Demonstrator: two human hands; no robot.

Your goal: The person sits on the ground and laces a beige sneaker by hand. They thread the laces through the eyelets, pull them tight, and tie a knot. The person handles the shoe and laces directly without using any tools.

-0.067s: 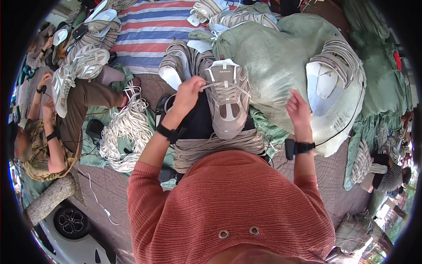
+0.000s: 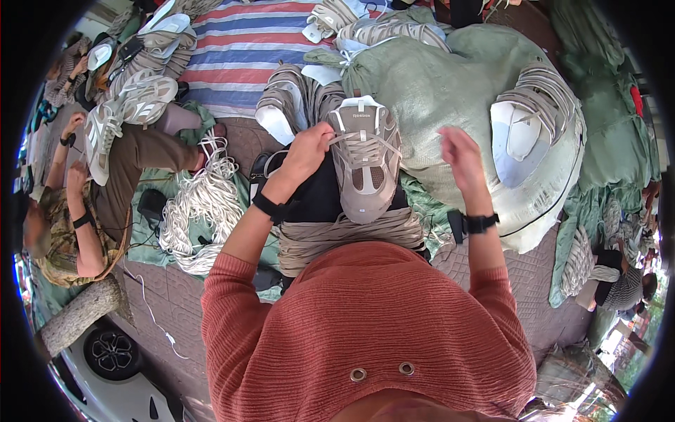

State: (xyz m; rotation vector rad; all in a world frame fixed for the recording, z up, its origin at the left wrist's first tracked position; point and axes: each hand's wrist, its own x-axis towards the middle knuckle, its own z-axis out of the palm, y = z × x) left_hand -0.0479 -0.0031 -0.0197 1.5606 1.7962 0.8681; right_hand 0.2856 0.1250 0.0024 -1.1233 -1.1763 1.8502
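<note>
A taupe and white sneaker (image 2: 367, 179) stands upright before my lap, toe toward me. Pale flat shoelaces (image 2: 364, 149) cross its tongue, and a loose length hangs off the right side. On the shoe's left, my left hand (image 2: 309, 149) is closed in a pinch on the lace, drawing it outward from the upper eyelets. My right hand (image 2: 462, 160) is raised in the air to the right of the shoe, apart from it. Its fingers look curled, but motion smears their tips, and I cannot make out anything between them.
Shoe uppers (image 2: 281, 105) lie left behind the sneaker; another stack (image 2: 531, 126) rests on a bulging green sack (image 2: 436, 91). A heap of white laces (image 2: 200, 218) is on the ground at left, beside a seated co-worker (image 2: 77, 232). A striped sheet (image 2: 246, 53) spreads at the back.
My right hand has moved left and slightly up, toward the sneaker. My left hand has edged slightly toward the shoe, its pinch on the lace unchanged.
</note>
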